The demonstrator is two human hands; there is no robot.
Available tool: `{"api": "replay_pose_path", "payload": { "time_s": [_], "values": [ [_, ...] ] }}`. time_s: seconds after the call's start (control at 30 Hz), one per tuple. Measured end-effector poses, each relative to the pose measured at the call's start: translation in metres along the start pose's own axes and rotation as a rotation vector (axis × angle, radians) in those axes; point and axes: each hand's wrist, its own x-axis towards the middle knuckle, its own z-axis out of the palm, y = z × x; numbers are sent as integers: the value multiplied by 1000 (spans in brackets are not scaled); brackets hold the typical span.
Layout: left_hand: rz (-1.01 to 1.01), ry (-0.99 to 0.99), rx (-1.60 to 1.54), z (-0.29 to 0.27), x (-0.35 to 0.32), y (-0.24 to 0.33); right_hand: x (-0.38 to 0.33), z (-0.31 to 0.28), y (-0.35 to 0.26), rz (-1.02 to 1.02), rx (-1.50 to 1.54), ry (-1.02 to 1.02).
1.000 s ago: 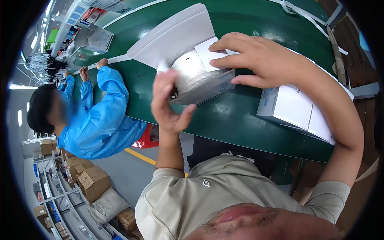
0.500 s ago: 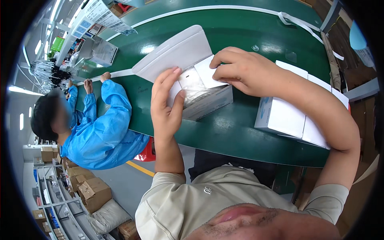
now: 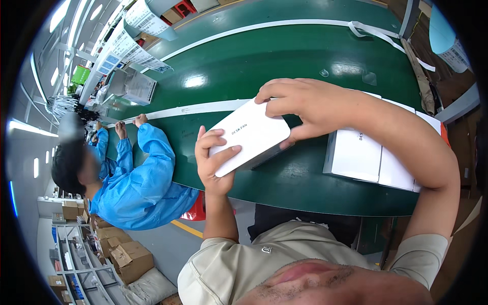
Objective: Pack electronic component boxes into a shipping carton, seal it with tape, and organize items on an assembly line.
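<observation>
The white box (image 3: 250, 136) sits between your two hands, held just above the green belt (image 3: 284, 61) near its front edge, with its closed lid face turned up toward you. Its long axis runs on a slant, from the low corner near your body on the left up to the far corner on the right, so each hand has taken one end of that axis. Your left hand (image 3: 212, 160) is curled around the near, lower-left end, thumb on the lid face and fingers wrapped over the edge; it is closed on the box, not resting beside it. Your right hand (image 3: 310, 107) comes over the far, upper-right end from above, fingers spread along the top edge and thumb pressing the right side, likewise gripping it. Neither hand is clearly nearer: both are in full contact, the left at the end closer to your chest. The box looks tilted, its left end lower than its right. Just to its right, lying flat on the belt and touching nothing you hold, is a row of white boxes (image 3: 378, 157), which your right forearm crosses above. Well off to your left, a co-worker in a blue coat (image 3: 137, 178) leans onto the belt, both hands at a white strip (image 3: 203, 108) running along it, well apart from your box.
</observation>
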Motion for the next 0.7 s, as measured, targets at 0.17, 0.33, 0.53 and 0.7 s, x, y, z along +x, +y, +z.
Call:
{"api": "replay_pose_path", "payload": {
  "time_s": [0.17, 0.33, 0.53, 0.7],
  "values": [
    [-99, -275, 52, -26, 20, 11, 0, 14, -4, 100, 23, 19],
    [-165, -219, 51, -16, 14, 17, 3, 26, -4, 29, -143, 97],
    [-218, -30, -96, -8, 5, 12, 6, 21, -10, 47, -157, 41],
    [-200, -89, -111, -12, 10, 3, 3, 23, 0, 62, -167, 70]
  ]
}}
